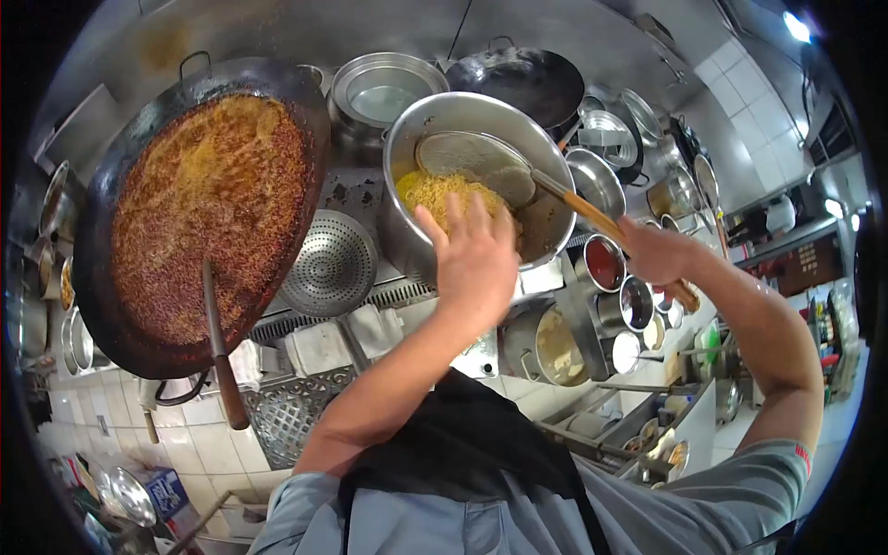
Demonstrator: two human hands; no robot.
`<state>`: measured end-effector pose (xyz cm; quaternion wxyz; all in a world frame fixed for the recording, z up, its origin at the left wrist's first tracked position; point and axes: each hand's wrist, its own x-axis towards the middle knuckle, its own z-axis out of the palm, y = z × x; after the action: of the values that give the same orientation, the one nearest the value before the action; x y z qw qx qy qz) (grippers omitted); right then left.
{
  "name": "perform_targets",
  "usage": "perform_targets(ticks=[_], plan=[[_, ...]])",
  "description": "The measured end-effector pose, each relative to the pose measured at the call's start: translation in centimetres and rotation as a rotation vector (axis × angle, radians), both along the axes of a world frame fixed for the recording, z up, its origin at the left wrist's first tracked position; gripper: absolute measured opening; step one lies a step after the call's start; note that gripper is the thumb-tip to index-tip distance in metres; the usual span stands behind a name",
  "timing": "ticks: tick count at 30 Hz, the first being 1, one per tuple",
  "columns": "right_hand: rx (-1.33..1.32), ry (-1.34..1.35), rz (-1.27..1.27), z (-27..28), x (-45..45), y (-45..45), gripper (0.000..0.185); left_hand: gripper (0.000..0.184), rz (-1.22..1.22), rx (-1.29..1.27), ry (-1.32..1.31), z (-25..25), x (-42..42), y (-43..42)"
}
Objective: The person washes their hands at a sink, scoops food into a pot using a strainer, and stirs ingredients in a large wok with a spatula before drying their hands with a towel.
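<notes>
My right hand (652, 252) is wrapped round the wooden handle of a mesh skimmer (474, 159). The skimmer's round head lies inside a deep steel pot (396, 166). A yellow, crumbly food (449, 192) sits in the pot, just below the skimmer head. My left hand (474, 254) reaches over the pot's near rim with its fingers spread. Its fingertips overlap the yellow food in view; I cannot tell whether they touch it.
To the left, a large wok (319, 176) holds bubbling reddish-brown contents, with a wooden-handled tool (217, 342) standing in it. A perforated ladle (331, 264) lies between wok and pot. An empty dark wok (518, 79) stands behind; sauce containers (604, 264) line the right.
</notes>
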<state>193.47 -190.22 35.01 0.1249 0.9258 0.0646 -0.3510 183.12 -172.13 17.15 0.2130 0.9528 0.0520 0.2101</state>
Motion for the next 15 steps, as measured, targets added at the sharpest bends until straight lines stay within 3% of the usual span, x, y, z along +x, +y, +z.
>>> perform_targets(ticks=[1, 3, 5, 7, 9, 10, 13, 15], plan=[[0.048, 0.033, -0.046, 0.1, 0.3, -0.5, 0.038, 0.066, -0.078, 0.119, 0.123, 2.1, -1.1, -0.8], [0.186, 0.065, -0.062, 1.5, -0.1, -0.4, 0.045, 0.078, -0.29, -0.203, -0.186, 6.2, -2.1, -2.3], [0.358, 0.072, 0.001, 4.5, -2.1, 0.5, 0.052, 0.085, -0.376, -0.189, -0.418, 5.0, 2.6, -3.7], [0.883, 0.114, -0.025, 4.1, -2.8, -3.4, 0.051, 0.068, -0.454, -0.275, -0.575, 3.0, 8.1, -5.3], [1.287, -0.032, 0.055, 2.9, -2.8, -5.1, 0.044, 0.049, -0.445, -0.494, -0.557, 2.5, 12.9, -6.1], [1.416, -0.201, 0.154, 1.7, -2.8, -5.0, 0.037, 0.041, -0.441, -0.606, -0.544, 2.4, 14.3, -6.3], [1.609, -0.538, 0.574, -1.7, 2.5, -5.6, 0.025, 0.035, -0.299, -0.541, -0.724, 2.2, 17.1, -7.4], [1.963, -0.379, 0.617, -4.6, 6.9, -3.8, 0.024, 0.034, -0.245, -0.566, -0.695, 1.7, 19.5, -7.5]])
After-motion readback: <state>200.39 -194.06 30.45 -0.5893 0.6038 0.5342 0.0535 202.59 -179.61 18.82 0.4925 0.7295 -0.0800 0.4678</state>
